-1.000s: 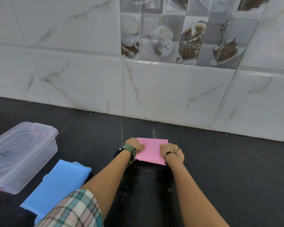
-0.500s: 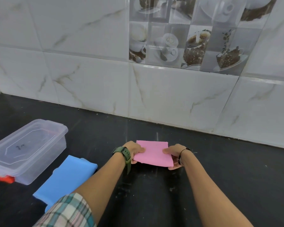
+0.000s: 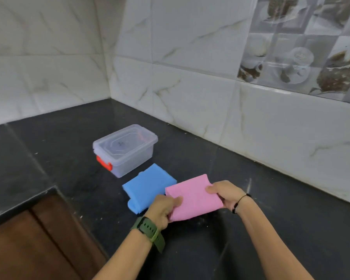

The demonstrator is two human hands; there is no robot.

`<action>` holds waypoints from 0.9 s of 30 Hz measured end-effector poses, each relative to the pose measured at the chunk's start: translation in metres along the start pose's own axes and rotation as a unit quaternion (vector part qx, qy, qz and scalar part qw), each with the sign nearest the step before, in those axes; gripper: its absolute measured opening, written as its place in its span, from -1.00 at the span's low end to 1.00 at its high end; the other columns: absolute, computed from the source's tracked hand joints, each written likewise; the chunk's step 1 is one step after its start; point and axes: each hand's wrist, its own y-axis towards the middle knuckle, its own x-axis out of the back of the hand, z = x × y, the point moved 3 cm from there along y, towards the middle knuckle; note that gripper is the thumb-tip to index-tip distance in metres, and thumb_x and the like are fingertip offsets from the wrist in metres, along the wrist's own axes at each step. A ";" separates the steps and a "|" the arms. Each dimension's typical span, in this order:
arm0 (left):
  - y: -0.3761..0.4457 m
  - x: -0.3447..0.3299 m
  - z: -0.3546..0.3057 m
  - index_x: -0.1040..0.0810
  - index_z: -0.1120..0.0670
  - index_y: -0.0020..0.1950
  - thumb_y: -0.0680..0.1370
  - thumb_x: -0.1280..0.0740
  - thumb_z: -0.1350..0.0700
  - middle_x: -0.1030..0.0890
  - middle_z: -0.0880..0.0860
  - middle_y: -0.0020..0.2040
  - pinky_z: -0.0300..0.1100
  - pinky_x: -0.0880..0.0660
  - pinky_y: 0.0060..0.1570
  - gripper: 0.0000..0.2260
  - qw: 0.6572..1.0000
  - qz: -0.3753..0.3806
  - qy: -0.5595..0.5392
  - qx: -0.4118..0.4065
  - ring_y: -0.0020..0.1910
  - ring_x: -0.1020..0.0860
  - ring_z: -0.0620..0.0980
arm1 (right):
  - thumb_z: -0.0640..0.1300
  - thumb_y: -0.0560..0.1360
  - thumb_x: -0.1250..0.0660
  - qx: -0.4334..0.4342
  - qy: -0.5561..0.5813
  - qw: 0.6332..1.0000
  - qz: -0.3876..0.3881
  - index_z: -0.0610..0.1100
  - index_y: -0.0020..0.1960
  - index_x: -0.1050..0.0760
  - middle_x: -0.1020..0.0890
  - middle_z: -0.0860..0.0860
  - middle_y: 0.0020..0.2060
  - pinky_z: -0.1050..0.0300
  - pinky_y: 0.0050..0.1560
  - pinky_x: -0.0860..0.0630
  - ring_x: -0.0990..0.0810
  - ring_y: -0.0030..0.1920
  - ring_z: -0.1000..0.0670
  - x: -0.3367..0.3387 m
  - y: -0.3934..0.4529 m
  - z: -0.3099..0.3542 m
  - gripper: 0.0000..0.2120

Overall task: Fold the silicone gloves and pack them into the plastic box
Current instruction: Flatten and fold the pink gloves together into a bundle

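A folded pink silicone glove (image 3: 193, 197) is held just above the black counter, between both hands. My left hand (image 3: 163, 210) pinches its near left edge and my right hand (image 3: 225, 194) grips its right edge. A folded blue glove (image 3: 148, 186) lies flat on the counter, directly left of the pink one and partly behind my left hand. Beyond the blue glove stands the clear plastic box (image 3: 125, 150), its lid on and an orange latch on its near end.
The black counter (image 3: 271, 229) meets tiled walls at the back and left, forming a corner behind the box. At the lower left the counter edge drops to a brown wooden cabinet (image 3: 28, 245).
The pink glove was lying on the counter under both hands; now both hands hold it lifted and carried left toward the blue glove. The view has swung left, bringing the box toward the centre.
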 end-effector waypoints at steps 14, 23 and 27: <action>-0.060 0.031 0.050 -0.47 0.28 0.16 0.54 -0.32 0.29 -0.56 0.20 0.02 -0.13 -0.53 -0.30 -0.79 0.984 -0.145 -0.100 -0.042 -0.14 -0.56 0.11 | -0.22 0.46 -0.28 0.058 -0.243 0.968 0.027 -0.21 -0.23 -0.40 -0.48 -0.10 -0.26 0.14 -0.23 -0.35 -0.45 -0.25 -0.06 -0.066 -0.005 -0.001 -0.88; -0.056 0.019 0.039 -0.19 0.18 0.43 0.54 -0.29 0.01 -0.35 0.16 0.35 0.00 -0.43 0.25 -0.46 0.898 -0.296 0.315 -0.084 0.31 -0.40 0.16 | -0.02 0.53 -0.08 0.133 -0.465 0.870 -0.099 -0.18 0.08 -0.46 -0.48 -0.13 0.13 0.03 0.08 -0.41 -0.46 0.14 -0.13 -0.078 -0.008 -0.011 -0.69; -0.057 0.009 0.039 0.00 0.11 0.54 0.57 -0.23 0.00 -0.20 0.14 0.48 -0.05 -0.32 0.33 -0.37 0.787 -0.372 0.475 -0.125 0.42 -0.27 0.13 | -0.08 0.54 -0.08 0.214 -0.482 0.834 -0.166 -0.12 0.29 -0.32 -0.45 -0.08 0.22 0.02 0.12 -0.39 -0.41 0.20 -0.11 -0.082 -0.011 -0.016 -0.66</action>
